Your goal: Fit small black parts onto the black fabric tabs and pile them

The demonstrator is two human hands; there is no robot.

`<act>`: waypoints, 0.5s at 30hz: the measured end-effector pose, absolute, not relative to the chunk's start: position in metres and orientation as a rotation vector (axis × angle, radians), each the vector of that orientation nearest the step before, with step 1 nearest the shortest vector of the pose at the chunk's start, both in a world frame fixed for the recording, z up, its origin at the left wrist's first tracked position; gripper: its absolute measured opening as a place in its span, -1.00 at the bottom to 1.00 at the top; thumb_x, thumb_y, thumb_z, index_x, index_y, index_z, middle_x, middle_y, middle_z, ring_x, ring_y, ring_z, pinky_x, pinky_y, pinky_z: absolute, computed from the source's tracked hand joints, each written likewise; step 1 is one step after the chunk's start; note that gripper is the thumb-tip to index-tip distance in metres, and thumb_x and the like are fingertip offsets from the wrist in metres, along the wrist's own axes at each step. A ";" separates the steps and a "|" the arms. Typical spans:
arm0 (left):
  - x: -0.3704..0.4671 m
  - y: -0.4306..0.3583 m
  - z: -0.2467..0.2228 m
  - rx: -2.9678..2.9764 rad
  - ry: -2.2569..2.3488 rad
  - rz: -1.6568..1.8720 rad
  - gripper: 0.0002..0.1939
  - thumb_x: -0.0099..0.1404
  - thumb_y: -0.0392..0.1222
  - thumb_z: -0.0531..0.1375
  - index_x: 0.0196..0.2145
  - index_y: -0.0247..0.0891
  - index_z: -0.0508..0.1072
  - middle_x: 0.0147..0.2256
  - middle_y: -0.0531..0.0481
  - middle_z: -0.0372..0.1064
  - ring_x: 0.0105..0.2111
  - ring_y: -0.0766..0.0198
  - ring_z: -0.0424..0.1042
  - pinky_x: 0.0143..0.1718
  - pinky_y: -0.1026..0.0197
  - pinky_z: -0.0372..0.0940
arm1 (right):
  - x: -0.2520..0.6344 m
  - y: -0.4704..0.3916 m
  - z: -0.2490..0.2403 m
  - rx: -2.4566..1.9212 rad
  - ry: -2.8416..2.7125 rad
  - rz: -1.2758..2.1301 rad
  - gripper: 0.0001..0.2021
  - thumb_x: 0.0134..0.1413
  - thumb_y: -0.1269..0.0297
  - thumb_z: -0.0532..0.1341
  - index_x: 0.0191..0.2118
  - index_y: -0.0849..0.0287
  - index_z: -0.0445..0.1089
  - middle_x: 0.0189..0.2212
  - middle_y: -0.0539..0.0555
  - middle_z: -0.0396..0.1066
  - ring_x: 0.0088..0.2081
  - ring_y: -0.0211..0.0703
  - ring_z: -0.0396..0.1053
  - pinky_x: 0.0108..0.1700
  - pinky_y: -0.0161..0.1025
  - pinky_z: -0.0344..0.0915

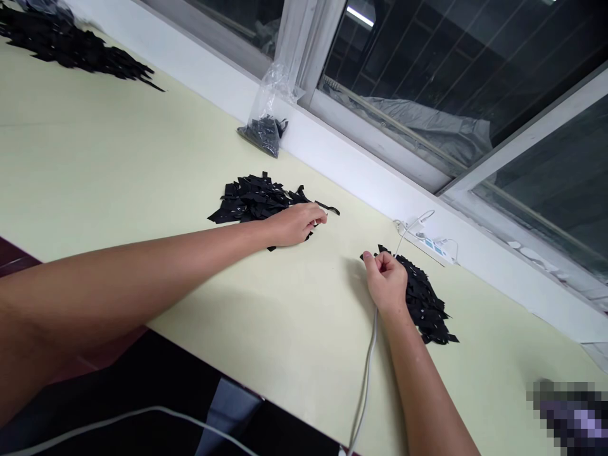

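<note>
My left hand [299,225] rests at the near right edge of a pile of short black strips [256,197], its fingers curled together. Whatever lies between those fingertips is hidden. One loose strip [329,208] sticks out just beyond them. To the right, my right hand [387,282] is closed, thumb against the forefinger, with a small dark end of a black strip showing beside the thumb. It is held at the left edge of a second pile of black strips [425,301], partly covering it.
A clear plastic bag [266,123] with black pieces stands against the wall. More black strips [71,47] lie at the far left. A white cable [368,373] runs under my right hand toward a power strip [432,247]. The pale table [285,354] ends at its front edge.
</note>
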State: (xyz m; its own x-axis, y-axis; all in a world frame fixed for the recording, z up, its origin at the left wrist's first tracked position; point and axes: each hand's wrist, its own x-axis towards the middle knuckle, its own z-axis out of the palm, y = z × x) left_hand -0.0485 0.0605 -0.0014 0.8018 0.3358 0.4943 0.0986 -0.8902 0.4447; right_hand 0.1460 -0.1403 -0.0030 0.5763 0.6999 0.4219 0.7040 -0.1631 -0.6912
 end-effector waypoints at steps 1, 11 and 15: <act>-0.049 0.057 0.001 2.599 0.281 0.841 -0.68 0.32 -0.43 0.01 -0.06 -0.29 0.45 -0.07 -0.14 0.42 -0.11 0.21 0.41 -0.05 0.16 0.29 | 0.144 -0.140 -0.002 -1.844 -1.123 0.012 -0.62 0.12 0.00 0.27 -0.49 0.12 0.17 -0.60 -0.13 0.09 -0.54 -0.32 0.05 -0.47 -0.30 0.05; -0.046 0.008 0.019 2.703 -0.367 1.027 -0.69 0.39 -0.45 0.02 -0.04 -0.26 0.45 -0.07 -0.21 0.44 -0.02 0.17 0.40 -0.01 0.15 0.35 | 0.106 -0.137 0.012 -1.490 -1.455 0.351 -0.44 0.17 0.11 0.29 0.26 -0.01 0.23 0.23 0.18 0.30 0.17 0.02 0.34 0.11 -0.03 0.36; -0.045 0.002 0.016 2.646 -0.348 0.969 -0.75 0.44 -0.37 0.05 -0.02 -0.24 0.44 -0.05 -0.19 0.44 -0.08 0.22 0.44 -0.08 0.20 0.37 | 0.101 -0.135 0.011 -1.515 -1.498 0.406 -0.71 0.24 0.15 0.24 0.02 0.11 0.46 -0.10 0.11 0.53 -0.12 -0.08 0.49 -0.01 -0.12 0.42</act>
